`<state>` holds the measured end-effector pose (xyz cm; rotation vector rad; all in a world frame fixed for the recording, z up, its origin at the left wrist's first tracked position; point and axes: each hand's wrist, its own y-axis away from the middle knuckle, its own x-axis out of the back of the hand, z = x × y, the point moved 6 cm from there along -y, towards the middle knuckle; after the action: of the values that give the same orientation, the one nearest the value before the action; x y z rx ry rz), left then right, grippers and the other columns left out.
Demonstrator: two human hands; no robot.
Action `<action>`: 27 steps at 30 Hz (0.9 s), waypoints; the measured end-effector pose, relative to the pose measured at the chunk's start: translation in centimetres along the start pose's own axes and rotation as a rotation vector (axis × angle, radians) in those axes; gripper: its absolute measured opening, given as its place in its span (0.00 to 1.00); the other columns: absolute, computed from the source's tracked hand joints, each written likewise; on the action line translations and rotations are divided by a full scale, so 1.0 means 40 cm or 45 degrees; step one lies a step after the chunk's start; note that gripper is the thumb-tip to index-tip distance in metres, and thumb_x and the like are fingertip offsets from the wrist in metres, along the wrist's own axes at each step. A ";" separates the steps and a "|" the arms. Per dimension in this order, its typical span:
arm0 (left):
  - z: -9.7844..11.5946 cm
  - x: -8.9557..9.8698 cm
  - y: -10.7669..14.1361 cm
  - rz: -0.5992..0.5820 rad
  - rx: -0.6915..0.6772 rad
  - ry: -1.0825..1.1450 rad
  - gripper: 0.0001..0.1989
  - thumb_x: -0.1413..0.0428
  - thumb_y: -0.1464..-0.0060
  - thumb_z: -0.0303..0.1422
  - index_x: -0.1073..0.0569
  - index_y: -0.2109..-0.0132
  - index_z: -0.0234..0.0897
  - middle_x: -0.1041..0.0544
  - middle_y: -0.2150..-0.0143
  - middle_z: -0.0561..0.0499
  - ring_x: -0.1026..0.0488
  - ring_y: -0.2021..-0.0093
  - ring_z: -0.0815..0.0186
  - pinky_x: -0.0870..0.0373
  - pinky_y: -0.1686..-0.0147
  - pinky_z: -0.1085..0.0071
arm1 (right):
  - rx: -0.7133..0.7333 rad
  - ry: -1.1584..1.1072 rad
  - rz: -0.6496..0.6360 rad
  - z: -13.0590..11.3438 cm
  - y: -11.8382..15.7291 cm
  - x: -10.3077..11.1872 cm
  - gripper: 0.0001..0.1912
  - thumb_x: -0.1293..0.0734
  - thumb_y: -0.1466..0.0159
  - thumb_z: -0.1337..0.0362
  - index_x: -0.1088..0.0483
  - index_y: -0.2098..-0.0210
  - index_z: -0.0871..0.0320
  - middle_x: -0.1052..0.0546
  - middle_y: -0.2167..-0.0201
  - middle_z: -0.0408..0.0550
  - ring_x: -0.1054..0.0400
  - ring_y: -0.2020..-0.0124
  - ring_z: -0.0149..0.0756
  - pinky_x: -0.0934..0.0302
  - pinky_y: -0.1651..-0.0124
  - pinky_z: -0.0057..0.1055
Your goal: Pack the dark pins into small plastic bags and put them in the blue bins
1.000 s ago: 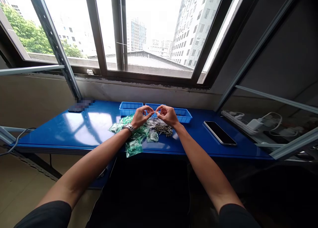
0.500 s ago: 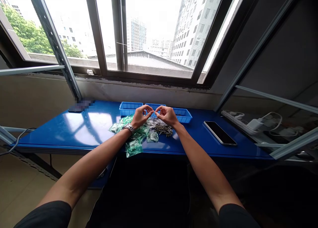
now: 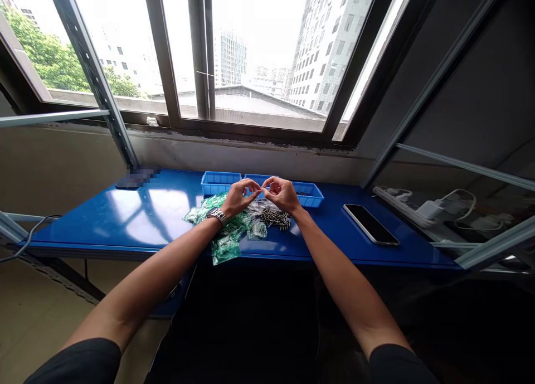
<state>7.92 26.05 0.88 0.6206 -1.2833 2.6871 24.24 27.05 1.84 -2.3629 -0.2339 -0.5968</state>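
Note:
My left hand [image 3: 239, 198], with a metal watch on its wrist, is closed in a pinch above the pile on the table. Facing it, my right hand [image 3: 283, 194] pinches too, and the fingertips of both meet. Whatever lies between them is too small to make out. Under my left hand spread green plastic packets [image 3: 225, 247]. A small clear packet [image 3: 257, 230] lies in front of the hands. Beneath my right hand is a heap of thin dark and brass-coloured pins or screws [image 3: 276, 219], their exact kind unclear.
Behind my hands stand a left blue bin [image 3: 220, 182], a partly hidden middle bin [image 3: 256, 179] and a right bin [image 3: 308, 194] with small dark pieces inside. A phone [image 3: 371, 224] lies on the blue table [image 3: 330, 244] at right. A power strip with chargers [image 3: 430, 210] sits beyond.
My left hand has shifted very slightly right, and its fingertips now touch those of my right hand. My right hand and the piles look the same.

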 end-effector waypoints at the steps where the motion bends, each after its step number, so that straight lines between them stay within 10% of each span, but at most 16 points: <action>1: 0.000 -0.002 0.000 -0.014 -0.005 -0.009 0.15 0.40 0.37 0.46 0.20 0.61 0.38 0.20 0.64 0.47 0.28 0.65 0.63 0.33 0.66 0.67 | 0.002 -0.005 -0.007 0.000 0.000 -0.002 0.12 0.29 0.39 0.55 0.26 0.64 0.58 0.37 0.81 0.37 0.47 0.79 0.28 0.50 0.76 0.28; 16: 0.002 0.006 -0.003 0.040 0.041 0.043 0.14 0.40 0.36 0.44 0.22 0.61 0.37 0.19 0.63 0.47 0.25 0.64 0.63 0.33 0.64 0.68 | -0.045 0.026 -0.183 0.008 -0.003 0.000 0.13 0.28 0.40 0.54 0.25 0.66 0.60 0.37 0.81 0.38 0.46 0.80 0.28 0.51 0.76 0.27; 27: -0.008 -0.003 0.001 -0.036 0.114 0.013 0.11 0.45 0.35 0.38 0.21 0.61 0.36 0.19 0.62 0.48 0.25 0.63 0.63 0.34 0.65 0.69 | -0.295 0.653 0.371 0.080 0.004 0.191 0.10 0.31 0.38 0.58 0.22 0.64 0.57 0.27 0.78 0.44 0.35 0.76 0.35 0.45 0.69 0.31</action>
<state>7.93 26.27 0.62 0.6293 -1.1480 2.7341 32.14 29.10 3.25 -2.3018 0.4211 -1.0976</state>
